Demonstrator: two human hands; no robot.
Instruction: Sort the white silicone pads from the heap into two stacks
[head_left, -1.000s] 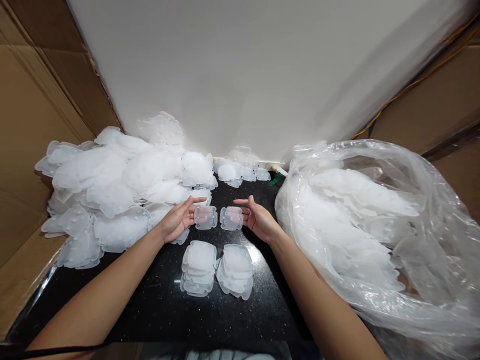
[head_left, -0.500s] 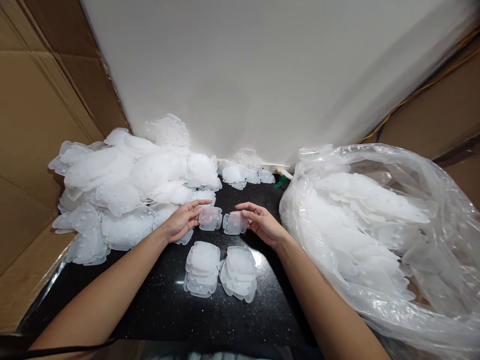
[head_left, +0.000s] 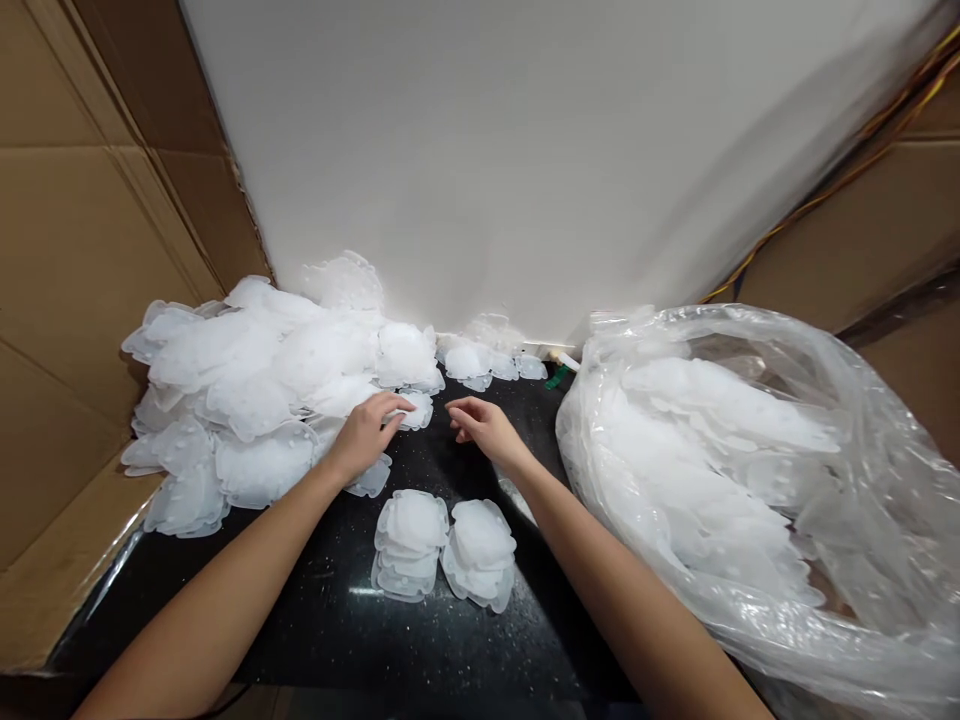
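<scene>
My left hand (head_left: 369, 435) reaches over the front of the big pile, thumb and fingers apart. Its fingertips are beside a small frosted plastic piece (head_left: 418, 410), and I cannot tell whether they touch it. To the right, my right hand (head_left: 486, 430) hovers above the black tabletop (head_left: 337, 620) with loosely bent fingers and nothing visible in them. Nearer to me, two low stacks of the same translucent, wavy-edged pieces lie side by side: a left stack (head_left: 410, 545) and a right stack (head_left: 480, 555).
A large heap of frosted pieces (head_left: 255, 370) fills the left, against a cardboard wall (head_left: 75, 250). A smaller cluster (head_left: 480, 360) lies by the grey back panel (head_left: 465, 150). At right stands a clear plastic bag (head_left: 592, 400) full of pieces. Green tape (head_left: 557, 376) sticks up near it.
The two pieces that my hands held up, one each, are no longer visible in them. My right hand has shifted slightly left with its fingers more bent. The view has tilted a little.
</scene>
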